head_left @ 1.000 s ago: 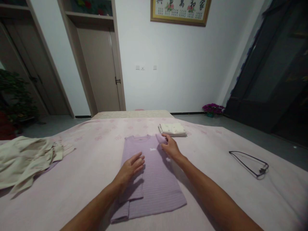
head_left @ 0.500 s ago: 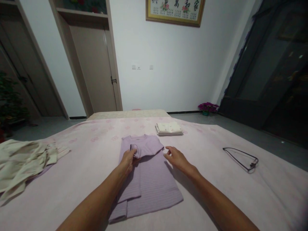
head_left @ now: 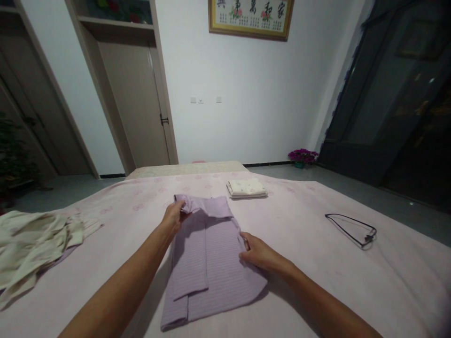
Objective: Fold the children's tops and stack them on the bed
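Note:
A lavender ribbed shirt (head_left: 225, 263) lies partly folded on the bedspread, its left side turned inward as a long strip. My left hand (head_left: 175, 215) is closed on the cloth at the shirt's upper left corner, where the top band is bunched. Lower down, at the right edge of the shirt, my right hand (head_left: 255, 251) pinches the fabric between thumb and fingers and lifts that edge slightly. Just beyond the shirt sits a folded cream cloth (head_left: 247, 188) with a small print.
Pink flowered bedspread (head_left: 303, 291) covers the wide surface. A heap of cream clothes (head_left: 38, 239) lies at the left, with some lavender cloth under it. On the right rests a thin black wire hanger-like frame (head_left: 350, 230). Purple flowers (head_left: 302, 157) stand on the floor by the wall.
My left hand has moved left and away from me to the shirt's upper corner. The sleeve now lies folded across the top. My right hand has come down and taken hold of the right edge.

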A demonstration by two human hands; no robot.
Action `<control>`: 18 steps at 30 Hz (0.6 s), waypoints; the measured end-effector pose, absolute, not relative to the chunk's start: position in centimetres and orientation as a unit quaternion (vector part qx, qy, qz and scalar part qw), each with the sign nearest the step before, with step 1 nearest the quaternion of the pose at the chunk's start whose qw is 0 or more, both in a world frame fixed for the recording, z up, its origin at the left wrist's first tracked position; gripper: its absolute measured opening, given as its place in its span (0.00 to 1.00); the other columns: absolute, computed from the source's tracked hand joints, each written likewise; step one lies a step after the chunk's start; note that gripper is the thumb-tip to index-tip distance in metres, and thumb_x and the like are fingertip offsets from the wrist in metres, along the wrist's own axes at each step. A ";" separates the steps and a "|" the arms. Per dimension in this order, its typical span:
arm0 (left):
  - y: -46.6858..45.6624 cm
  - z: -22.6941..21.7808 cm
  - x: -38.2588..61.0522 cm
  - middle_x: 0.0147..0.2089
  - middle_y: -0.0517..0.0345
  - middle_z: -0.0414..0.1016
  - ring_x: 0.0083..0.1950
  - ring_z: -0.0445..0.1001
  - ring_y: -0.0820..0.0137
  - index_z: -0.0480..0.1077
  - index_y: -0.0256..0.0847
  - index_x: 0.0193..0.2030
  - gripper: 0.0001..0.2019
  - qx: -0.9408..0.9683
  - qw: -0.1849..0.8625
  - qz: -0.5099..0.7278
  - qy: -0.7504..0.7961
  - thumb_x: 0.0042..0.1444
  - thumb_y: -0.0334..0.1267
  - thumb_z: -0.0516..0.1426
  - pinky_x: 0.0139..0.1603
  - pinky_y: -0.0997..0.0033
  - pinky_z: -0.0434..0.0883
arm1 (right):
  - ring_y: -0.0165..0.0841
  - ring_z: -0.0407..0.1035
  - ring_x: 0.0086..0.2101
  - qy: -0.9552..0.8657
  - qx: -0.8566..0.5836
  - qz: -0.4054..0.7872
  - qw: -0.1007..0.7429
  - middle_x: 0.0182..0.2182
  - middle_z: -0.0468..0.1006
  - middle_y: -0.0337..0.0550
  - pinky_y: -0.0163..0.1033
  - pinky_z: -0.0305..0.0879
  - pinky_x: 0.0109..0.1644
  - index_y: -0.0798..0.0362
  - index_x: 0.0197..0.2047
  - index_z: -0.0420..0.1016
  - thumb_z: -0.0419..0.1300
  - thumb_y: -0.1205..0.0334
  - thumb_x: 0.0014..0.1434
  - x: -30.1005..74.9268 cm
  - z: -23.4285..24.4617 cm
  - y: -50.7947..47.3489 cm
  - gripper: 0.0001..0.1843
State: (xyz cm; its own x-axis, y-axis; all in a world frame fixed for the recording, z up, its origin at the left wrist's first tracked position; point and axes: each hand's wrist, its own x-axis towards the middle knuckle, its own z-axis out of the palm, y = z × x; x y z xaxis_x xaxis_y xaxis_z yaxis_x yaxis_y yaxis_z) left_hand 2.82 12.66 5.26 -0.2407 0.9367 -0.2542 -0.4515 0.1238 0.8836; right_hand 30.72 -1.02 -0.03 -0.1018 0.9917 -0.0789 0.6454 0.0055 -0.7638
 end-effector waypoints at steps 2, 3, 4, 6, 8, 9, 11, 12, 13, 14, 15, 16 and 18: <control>12.9 5.8 2.2 0.21 0.63 0.69 0.20 0.69 0.75 0.67 0.36 0.30 0.05 0.237 0.554 0.621 0.502 0.52 0.27 0.59 0.24 0.75 0.73 | 0.32 0.67 0.29 -0.672 -0.615 0.332 0.246 0.34 0.76 0.41 0.34 0.57 0.30 0.57 0.63 0.65 0.61 0.65 0.47 29.6 0.1 -0.7 0.37; 13.0 6.1 1.8 0.21 0.64 0.69 0.20 0.68 0.76 0.67 0.37 0.30 0.05 0.233 0.548 0.624 0.506 0.52 0.27 0.59 0.23 0.76 0.72 | 0.32 0.68 0.30 -0.686 -0.609 0.322 0.235 0.35 0.76 0.42 0.34 0.58 0.31 0.57 0.65 0.63 0.61 0.64 0.48 28.9 0.3 -0.7 0.39; 13.0 6.3 1.5 0.21 0.65 0.68 0.19 0.67 0.77 0.66 0.37 0.29 0.05 0.228 0.543 0.627 0.510 0.52 0.27 0.59 0.22 0.77 0.72 | 0.33 0.69 0.32 -0.701 -0.600 0.311 0.228 0.36 0.76 0.42 0.34 0.59 0.32 0.57 0.67 0.61 0.61 0.64 0.48 28.1 0.7 -0.7 0.41; 13.1 6.7 0.8 0.21 0.66 0.67 0.19 0.67 0.77 0.66 0.37 0.29 0.06 0.220 0.534 0.633 0.516 0.52 0.28 0.60 0.22 0.77 0.71 | 0.35 0.70 0.35 -0.732 -0.584 0.285 0.207 0.38 0.78 0.44 0.35 0.61 0.36 0.56 0.69 0.58 0.60 0.65 0.49 26.4 1.6 -1.0 0.43; 13.0 7.1 0.2 0.22 0.65 0.68 0.19 0.67 0.77 0.66 0.38 0.29 0.06 0.217 0.528 0.637 0.518 0.50 0.28 0.60 0.22 0.77 0.72 | 0.37 0.71 0.37 -0.757 -0.569 0.264 0.184 0.40 0.79 0.46 0.36 0.62 0.39 0.54 0.69 0.57 0.60 0.65 0.50 24.8 2.3 -1.3 0.43; 12.9 7.2 -0.1 0.22 0.65 0.69 0.19 0.67 0.77 0.66 0.38 0.29 0.05 0.218 0.525 0.638 0.519 0.50 0.28 0.60 0.22 0.77 0.72 | 0.38 0.72 0.38 -0.769 -0.558 0.259 0.175 0.41 0.79 0.46 0.37 0.63 0.40 0.53 0.69 0.59 0.60 0.64 0.51 24.2 2.6 -1.5 0.41; 12.6 7.3 -0.6 0.22 0.64 0.69 0.20 0.68 0.76 0.67 0.38 0.29 0.05 0.225 0.520 0.639 0.520 0.49 0.28 0.60 0.22 0.77 0.71 | 0.39 0.72 0.40 -0.784 -0.538 0.261 0.166 0.43 0.80 0.47 0.38 0.63 0.42 0.52 0.65 0.65 0.61 0.59 0.54 23.3 3.0 -1.8 0.34; 12.4 7.3 -0.8 0.22 0.64 0.69 0.19 0.67 0.77 0.67 0.37 0.29 0.05 0.230 0.517 0.639 0.522 0.48 0.28 0.60 0.23 0.77 0.71 | 0.40 0.72 0.41 -0.786 -0.535 0.258 0.170 0.43 0.80 0.48 0.38 0.64 0.44 0.51 0.63 0.68 0.59 0.57 0.57 23.0 3.0 -1.8 0.30; 12.3 7.3 -1.0 0.22 0.64 0.69 0.19 0.67 0.77 0.67 0.37 0.28 0.05 0.237 0.513 0.638 0.523 0.48 0.28 0.60 0.23 0.77 0.70 | 0.40 0.72 0.42 -0.786 -0.537 0.249 0.179 0.44 0.79 0.49 0.39 0.64 0.46 0.52 0.62 0.69 0.57 0.55 0.60 22.9 2.9 -1.9 0.27; 12.1 7.4 -1.1 0.21 0.64 0.68 0.19 0.67 0.77 0.67 0.37 0.28 0.05 0.245 0.510 0.636 0.525 0.48 0.29 0.60 0.23 0.78 0.70 | 0.41 0.72 0.44 -0.786 -0.542 0.230 0.188 0.46 0.79 0.50 0.41 0.64 0.49 0.53 0.61 0.70 0.54 0.55 0.62 22.9 2.8 -2.1 0.26; 12.0 7.4 -1.2 0.21 0.64 0.68 0.20 0.66 0.77 0.67 0.37 0.28 0.05 0.255 0.506 0.634 0.526 0.47 0.29 0.60 0.23 0.78 0.69 | 0.42 0.71 0.47 -0.789 -0.546 0.203 0.194 0.49 0.78 0.52 0.43 0.63 0.52 0.54 0.62 0.70 0.52 0.57 0.64 22.9 2.6 -2.2 0.25; 11.9 7.4 -1.2 0.21 0.64 0.68 0.20 0.66 0.77 0.67 0.37 0.28 0.05 0.266 0.501 0.633 0.526 0.47 0.29 0.61 0.24 0.78 0.69 | 0.43 0.69 0.50 -0.796 -0.546 0.176 0.192 0.52 0.76 0.54 0.45 0.62 0.56 0.56 0.62 0.69 0.52 0.58 0.64 22.9 2.4 -2.5 0.25; 11.7 7.5 -1.1 0.21 0.64 0.68 0.21 0.66 0.76 0.68 0.36 0.28 0.04 0.297 0.492 0.629 0.523 0.47 0.29 0.61 0.25 0.78 0.68 | 0.47 0.64 0.56 -0.819 -0.530 0.137 0.173 0.58 0.71 0.58 0.49 0.57 0.62 0.58 0.62 0.69 0.54 0.59 0.63 22.9 1.8 -3.1 0.26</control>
